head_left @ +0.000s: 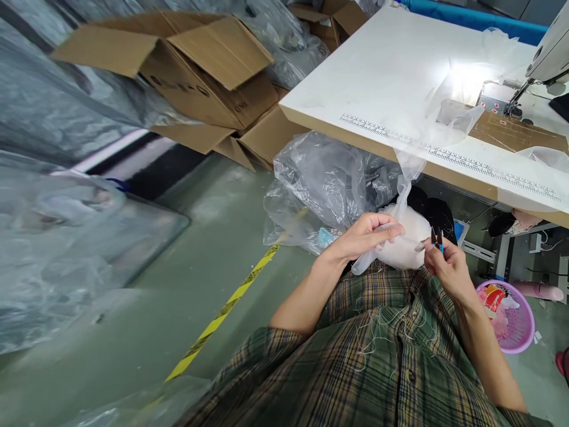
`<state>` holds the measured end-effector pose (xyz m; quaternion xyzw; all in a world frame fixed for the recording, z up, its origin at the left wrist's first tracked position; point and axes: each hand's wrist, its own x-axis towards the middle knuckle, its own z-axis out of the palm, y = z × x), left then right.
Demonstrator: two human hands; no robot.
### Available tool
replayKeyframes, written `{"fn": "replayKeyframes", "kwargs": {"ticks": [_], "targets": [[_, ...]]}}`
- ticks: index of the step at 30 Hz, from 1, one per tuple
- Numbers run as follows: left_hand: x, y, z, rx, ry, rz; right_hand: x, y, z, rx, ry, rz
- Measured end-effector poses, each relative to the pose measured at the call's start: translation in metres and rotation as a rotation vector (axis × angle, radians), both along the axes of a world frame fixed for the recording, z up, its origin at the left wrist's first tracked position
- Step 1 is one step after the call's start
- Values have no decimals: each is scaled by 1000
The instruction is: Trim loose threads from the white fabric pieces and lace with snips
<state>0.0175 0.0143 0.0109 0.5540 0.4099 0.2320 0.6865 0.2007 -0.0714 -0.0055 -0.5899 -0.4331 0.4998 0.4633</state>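
Sheer white fabric (406,237) lies bunched over my lap, with a strip of it running up onto the sewing table (377,77). My left hand (371,234) pinches a fold of this fabric between thumb and fingers. Close by on the right, my right hand (447,261) is closed around small thread snips (437,240) with dark blades and a blue part. The blades point up and away from me, just beside the fabric. Whether the right fingertips also touch the cloth I cannot tell.
A sewing machine (544,59) stands on the table at the upper right. Open cardboard boxes (200,89) and clear plastic bags (324,172) sit to the left of the table. A pink basket (518,320) is on the floor at right. Yellow tape (226,308) marks the floor.
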Motion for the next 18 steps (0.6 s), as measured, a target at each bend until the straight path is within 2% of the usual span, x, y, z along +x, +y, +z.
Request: {"fn": "replayKeyframes", "kwargs": {"ticks": [4,10,14,18], "targets": [[1,1,-1,-74,-33,9,3,-2,1,-36,117,14],[6,-2,-3,-186,-63,49,-6,0,2,-23,35,-75],[8,-5,-1,-187,-84,115,-7,2,5,-28,43,-142],[13,-5,3,-195,-109,-15,-4,4,10,-23,36,-105]]}}
